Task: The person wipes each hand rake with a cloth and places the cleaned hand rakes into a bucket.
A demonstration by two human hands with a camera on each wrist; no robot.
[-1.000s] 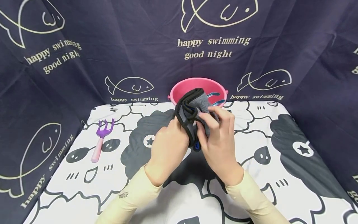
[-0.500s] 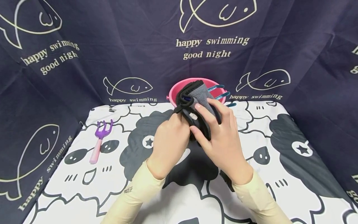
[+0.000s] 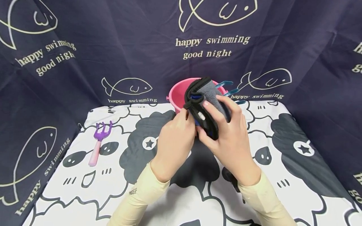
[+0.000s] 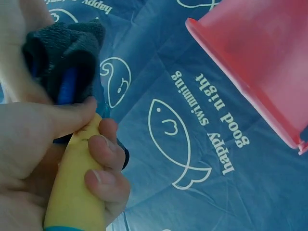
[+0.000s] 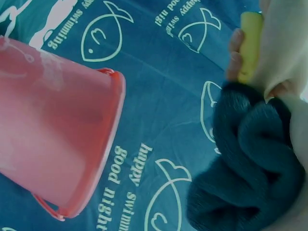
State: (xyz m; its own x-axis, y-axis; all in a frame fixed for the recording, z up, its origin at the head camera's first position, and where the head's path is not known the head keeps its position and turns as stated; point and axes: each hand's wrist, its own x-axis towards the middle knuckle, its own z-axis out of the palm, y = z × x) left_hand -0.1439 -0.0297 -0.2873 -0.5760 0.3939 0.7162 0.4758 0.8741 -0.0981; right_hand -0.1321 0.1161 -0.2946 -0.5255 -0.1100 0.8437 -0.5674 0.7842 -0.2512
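Note:
My left hand grips the yellow handle of a toy garden fork, its fingers curled round it in the left wrist view. Several blue tines stick out to the right, beyond a dark grey towel with black edging and a small white tag. The bunched towel covers the middle of the fork. My right hand holds the towel between thumb and fingers, around the fork. In the right wrist view the folded towel lies just below the yellow handle.
A pink bucket stands at the back, partly hidden behind the towel. A purple toy fork with a pink handle lies at the left on the cartoon-print cloth. Dark fish-print curtains rise around the table.
Both hands have shifted slightly right with the fork and towel. The towel has been turned and regripped by the right hand, and the blue tines show farther right, past the bucket's rim.

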